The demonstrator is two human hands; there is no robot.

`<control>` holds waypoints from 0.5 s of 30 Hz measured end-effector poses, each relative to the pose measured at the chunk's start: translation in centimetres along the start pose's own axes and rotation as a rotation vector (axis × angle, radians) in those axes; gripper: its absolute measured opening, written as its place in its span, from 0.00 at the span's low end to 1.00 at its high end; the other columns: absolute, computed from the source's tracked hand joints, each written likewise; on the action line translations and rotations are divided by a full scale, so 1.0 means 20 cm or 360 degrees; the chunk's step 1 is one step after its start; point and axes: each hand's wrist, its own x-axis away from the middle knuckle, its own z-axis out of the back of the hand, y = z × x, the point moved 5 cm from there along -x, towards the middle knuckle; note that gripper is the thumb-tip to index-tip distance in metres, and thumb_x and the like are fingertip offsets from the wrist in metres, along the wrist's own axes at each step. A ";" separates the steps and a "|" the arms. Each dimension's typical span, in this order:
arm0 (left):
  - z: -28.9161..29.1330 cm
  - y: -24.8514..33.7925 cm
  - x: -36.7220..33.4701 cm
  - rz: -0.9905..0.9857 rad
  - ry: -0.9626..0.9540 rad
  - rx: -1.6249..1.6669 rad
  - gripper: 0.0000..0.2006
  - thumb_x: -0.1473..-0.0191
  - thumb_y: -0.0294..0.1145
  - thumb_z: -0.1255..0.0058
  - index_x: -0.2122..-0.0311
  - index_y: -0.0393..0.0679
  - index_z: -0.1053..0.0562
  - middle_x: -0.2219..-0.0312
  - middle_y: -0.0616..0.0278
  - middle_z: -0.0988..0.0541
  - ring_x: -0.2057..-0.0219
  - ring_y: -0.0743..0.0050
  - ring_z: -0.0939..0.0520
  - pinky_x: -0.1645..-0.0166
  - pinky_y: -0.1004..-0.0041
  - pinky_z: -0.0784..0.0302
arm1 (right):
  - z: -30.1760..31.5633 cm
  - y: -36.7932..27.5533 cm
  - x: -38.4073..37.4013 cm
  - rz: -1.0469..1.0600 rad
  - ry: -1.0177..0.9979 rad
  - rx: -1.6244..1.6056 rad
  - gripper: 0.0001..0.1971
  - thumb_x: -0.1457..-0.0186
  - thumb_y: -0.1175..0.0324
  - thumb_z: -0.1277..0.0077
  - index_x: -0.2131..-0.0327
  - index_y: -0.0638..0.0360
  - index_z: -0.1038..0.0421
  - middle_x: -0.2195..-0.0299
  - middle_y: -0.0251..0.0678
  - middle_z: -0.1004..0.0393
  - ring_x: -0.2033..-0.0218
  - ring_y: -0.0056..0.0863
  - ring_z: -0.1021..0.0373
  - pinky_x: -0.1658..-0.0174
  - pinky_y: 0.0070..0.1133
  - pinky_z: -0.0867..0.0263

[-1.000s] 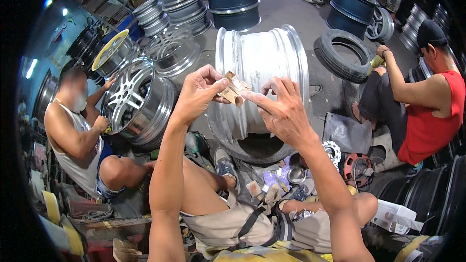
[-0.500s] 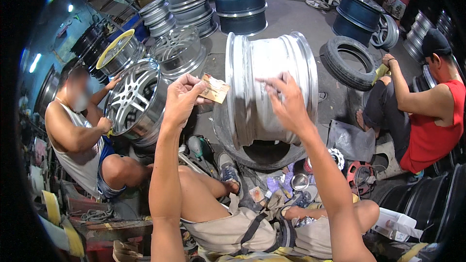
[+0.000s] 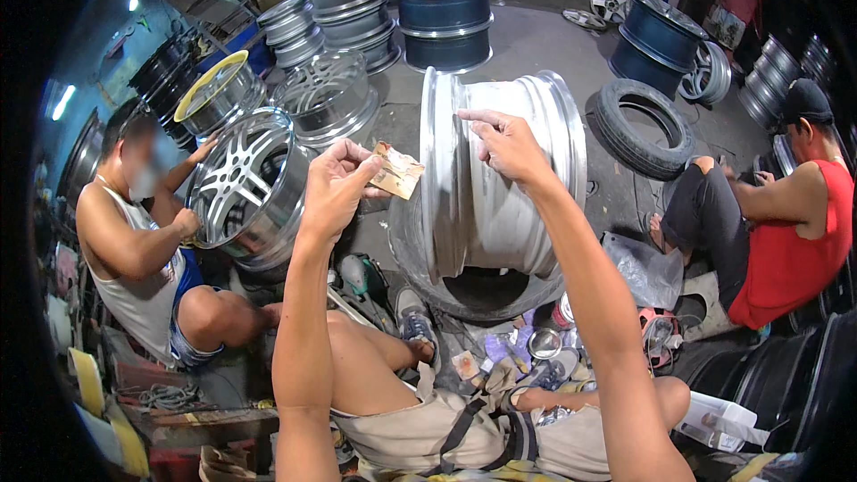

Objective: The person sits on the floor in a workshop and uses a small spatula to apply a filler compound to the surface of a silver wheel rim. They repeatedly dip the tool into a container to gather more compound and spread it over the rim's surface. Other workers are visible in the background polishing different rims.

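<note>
two bare hands reach out over a pale silver wheel rim (image 3: 518, 196), which lies on its side with its barrel facing the person, resting on a dark tire (image 3: 406, 241) laid flat on the floor. the left hand (image 3: 341, 180) pinches a creased piece of tan paper (image 3: 397, 173) between thumb and fingers, holding it up just to the left of the rim. the right hand (image 3: 511, 147) is free of any object: its index finger points out to the left, the others loosely curled. that fingertip lies over the barrel near its left lip, though whether it touches the metal cannot be told.

below the hands, a green and grey power tool (image 3: 361, 277) lies by the person's shoe (image 3: 413, 317), and a round metal cup (image 3: 544, 344) sits among scraps near the other foot. a plastic bag (image 3: 643, 270) lies to the right of the rim, with a second tire (image 3: 636, 157) beyond it. at the left, a co-worker in a white tank top (image 3: 138, 245) has both hands at a spoked wheel (image 3: 239, 161); at the right, another in a red sleeveless top (image 3: 790, 245) sits with knees drawn up.
</note>
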 end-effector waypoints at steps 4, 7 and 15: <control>0.01 -0.01 0.01 0.0013 -0.0002 -0.0012 0.07 0.40 0.28 0.44 0.65 0.37 0.29 0.69 0.55 0.18 0.70 0.78 0.16 0.68 0.81 0.16 | -0.02 -0.05 0.07 0.0140 0.0124 0.0446 0.16 0.39 0.72 0.55 0.50 0.58 0.22 0.82 0.40 0.27 0.81 0.24 0.32 0.70 0.24 0.33; 0.00 0.01 0.00 0.0015 0.0011 0.0011 0.06 0.40 0.25 0.45 0.66 0.35 0.29 0.71 0.54 0.19 0.73 0.79 0.17 0.70 0.81 0.17 | -0.03 -0.04 0.10 0.0383 0.0166 0.0750 0.16 0.41 0.74 0.55 0.51 0.59 0.22 0.78 0.50 0.24 0.77 0.37 0.26 0.66 0.29 0.30; -0.03 0.02 0.01 0.0023 -0.0055 -0.0052 0.07 0.40 0.28 0.44 0.65 0.37 0.28 0.70 0.56 0.18 0.71 0.79 0.16 0.68 0.81 0.17 | -0.01 -0.12 0.09 0.0678 0.0215 0.1036 0.16 0.43 0.75 0.53 0.53 0.58 0.22 0.70 0.55 0.22 0.69 0.52 0.24 0.61 0.38 0.29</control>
